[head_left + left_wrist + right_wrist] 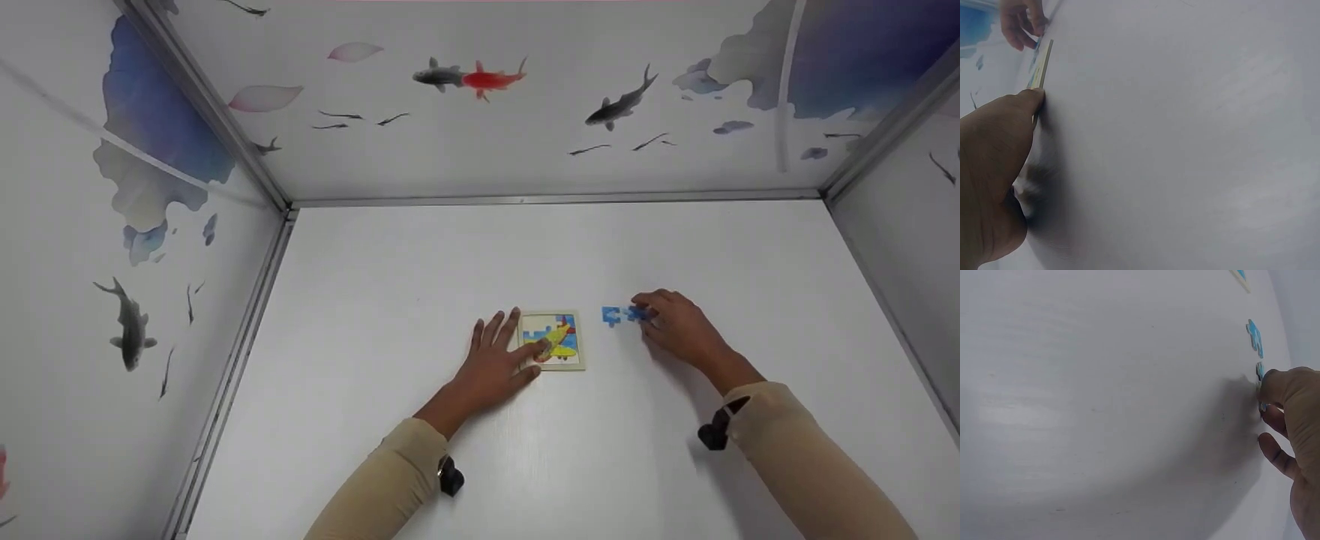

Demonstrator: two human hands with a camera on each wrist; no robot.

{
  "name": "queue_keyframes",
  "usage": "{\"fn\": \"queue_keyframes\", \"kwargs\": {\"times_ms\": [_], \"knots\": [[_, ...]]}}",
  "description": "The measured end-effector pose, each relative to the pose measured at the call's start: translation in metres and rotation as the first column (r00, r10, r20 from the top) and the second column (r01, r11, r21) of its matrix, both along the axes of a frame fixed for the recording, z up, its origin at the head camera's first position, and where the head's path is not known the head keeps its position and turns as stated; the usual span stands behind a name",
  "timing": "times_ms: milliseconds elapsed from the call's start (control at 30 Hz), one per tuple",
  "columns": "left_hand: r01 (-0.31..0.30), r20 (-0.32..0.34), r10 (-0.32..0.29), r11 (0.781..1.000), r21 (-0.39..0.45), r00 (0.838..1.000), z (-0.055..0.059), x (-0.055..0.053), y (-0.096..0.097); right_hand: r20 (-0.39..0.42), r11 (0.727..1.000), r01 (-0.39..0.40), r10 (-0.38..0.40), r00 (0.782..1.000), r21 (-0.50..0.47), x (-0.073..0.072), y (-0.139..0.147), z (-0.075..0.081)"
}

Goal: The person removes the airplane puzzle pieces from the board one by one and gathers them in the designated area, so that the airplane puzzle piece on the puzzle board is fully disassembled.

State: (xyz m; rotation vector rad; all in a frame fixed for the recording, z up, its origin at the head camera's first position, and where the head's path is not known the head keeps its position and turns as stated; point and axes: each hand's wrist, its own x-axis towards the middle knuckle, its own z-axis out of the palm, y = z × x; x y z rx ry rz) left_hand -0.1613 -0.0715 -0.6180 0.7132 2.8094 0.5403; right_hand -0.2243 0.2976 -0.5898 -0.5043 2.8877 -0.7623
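Observation:
A small jigsaw puzzle in a pale wooden frame (582, 352) lies mid-table, with a yellow and red airplane on blue and a bare patch at its upper left. My left hand (489, 371) rests on its left side with fingers spread, the thumb and index finger over the lower part of the picture. To the right of the frame, my right hand (684, 330) pinches a blue jigsaw piece (634, 313) at the table surface. Another blue jigsaw piece (611, 316) lies just left of it; in the right wrist view this loose piece (1255, 338) sits beyond the thumb.
The white table (375, 285) meets printed walls at the back and both sides, with a metal strip (525, 201) along the back edge. Small black devices (450, 478) hang at both sleeve cuffs.

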Motion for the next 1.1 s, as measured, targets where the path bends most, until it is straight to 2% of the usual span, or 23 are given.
{"fn": "queue_keyframes", "kwargs": {"times_ms": [267, 667, 800, 967, 1100], "knots": [[-0.011, 0.014, 0.011, 1.0, -0.009, 1.0, 0.0, 0.0, 0.001, -0.02, 0.997, -0.023, 0.024, 0.999, 0.068, -0.001, -0.001, 0.0], [-0.006, 0.014, 0.006, 1.0, -0.001, 1.0, -0.001, 0.001, 0.001, 0.012, 0.998, -0.02, 0.019, 1.0, 0.06, 0.002, 0.001, 0.001], [-0.001, 0.002, 0.001, 1.0, -0.009, 1.0, -0.001, 0.0, 0.002, -0.018, 0.998, -0.03, 0.031, 0.999, 0.054, 0.003, -0.002, 0.001], [-0.003, -0.013, 0.003, 1.0, -0.023, 1.0, 0.001, -0.002, 0.002, -0.069, 0.998, -0.044, 0.046, 0.997, 0.037, 0.003, -0.016, 0.003], [-0.008, 0.001, 0.008, 1.0, -0.023, 1.0, 0.001, 0.0, 0.002, -0.085, 0.998, -0.06, 0.06, 0.995, 0.011, 0.004, -0.037, 0.002]]}}
